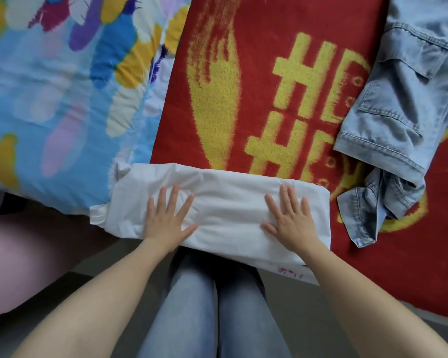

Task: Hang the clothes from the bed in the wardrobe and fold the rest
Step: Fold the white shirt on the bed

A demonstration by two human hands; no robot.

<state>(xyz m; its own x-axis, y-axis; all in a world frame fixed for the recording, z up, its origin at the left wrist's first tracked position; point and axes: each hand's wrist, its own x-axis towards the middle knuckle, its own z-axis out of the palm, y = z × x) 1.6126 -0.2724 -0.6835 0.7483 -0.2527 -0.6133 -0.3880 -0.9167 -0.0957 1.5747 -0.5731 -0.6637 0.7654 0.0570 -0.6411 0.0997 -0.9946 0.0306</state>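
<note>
At lower centre, the folded white garment was pressed flat on the red blanket by the left hand and right hand, fingers spread; even outward smoothing was judged best.

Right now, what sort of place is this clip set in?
Most likely a bedroom, at a bed's edge: a blue feather-print quilt and a red blanket with yellow lettering cover it, a folded white cloth lies under the left hand and right hand, and a light-blue denim garment lies beside.
</note>
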